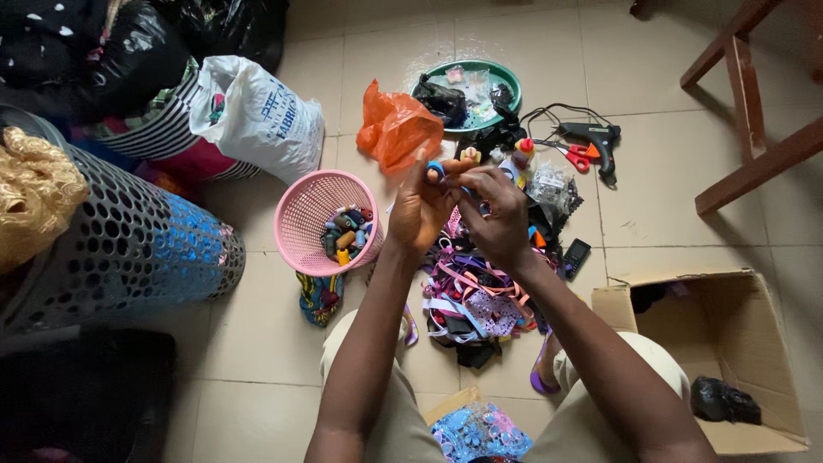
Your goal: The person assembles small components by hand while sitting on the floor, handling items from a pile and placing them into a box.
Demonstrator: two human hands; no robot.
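The small blue ring (435, 169) sits at the fingertips of the left hand (420, 210), held up above the floor in front of the person. It looks like a little spool or loop, but it is too small to tell for sure. The left hand's fingers are curled around it, so that hand is gripping the ring. The right hand (497, 219) is just beside it, on the ring's right side, with its fingers bent inward and pinched; what it pinches is hidden, maybe a thin strip or thread. The 2 hands touch or nearly touch. The ring lies up and to the left of the right hand's fingertips, so the left hand is the nearer 1. Both arms reach straight forward from the person's lap.

Under the hands lies a pile of ribbons (471, 296) in purple, pink and black. To the left stands a pink basket (302, 214) with small coloured spools inside. Past the hands are an orange bag (396, 127), a green tray (506, 79), red-handled scissors (583, 154) and a black glue gun (596, 137). A dark phone (575, 255) lies near the ribbons. A cardboard box (754, 343) stands open at the right. A big mesh bin (137, 249) and a white bag (257, 116) are at the left.
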